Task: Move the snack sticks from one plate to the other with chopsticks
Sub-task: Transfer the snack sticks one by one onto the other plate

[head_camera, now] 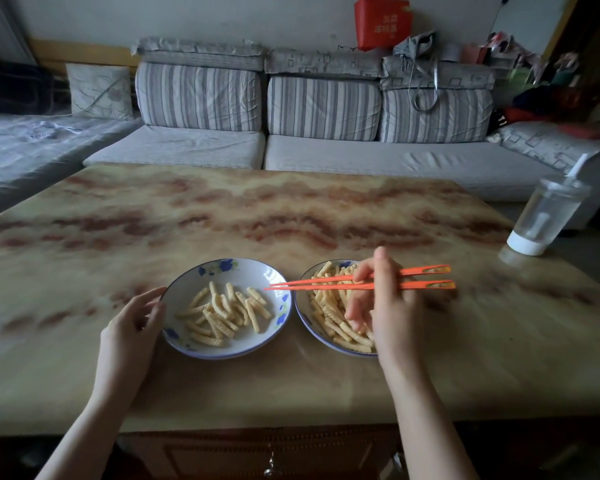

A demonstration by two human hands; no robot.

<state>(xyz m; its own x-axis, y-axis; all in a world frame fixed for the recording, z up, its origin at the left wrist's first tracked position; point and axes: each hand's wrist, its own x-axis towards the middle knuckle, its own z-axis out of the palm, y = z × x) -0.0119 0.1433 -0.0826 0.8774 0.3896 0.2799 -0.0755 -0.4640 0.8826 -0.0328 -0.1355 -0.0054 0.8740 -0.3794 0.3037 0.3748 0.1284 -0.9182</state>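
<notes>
Left hand [132,320] relaxed against left plate [246,271]; right hand [385,299] tight around chopsticks [326,283] above snack sticks [329,315].

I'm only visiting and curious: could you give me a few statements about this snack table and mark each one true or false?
1. The right hand holds the orange chopsticks. True.
2. The chopstick tips carry a snack stick. False: the tips are bare, above the left plate.
3. The left hand is at the left plate's outer rim. True.
4. The left plate is empty. False: snack sticks lie in it, and also in the right plate.
5. The clear tumbler stands between the plates. False: it stands near the table's right edge.
</notes>
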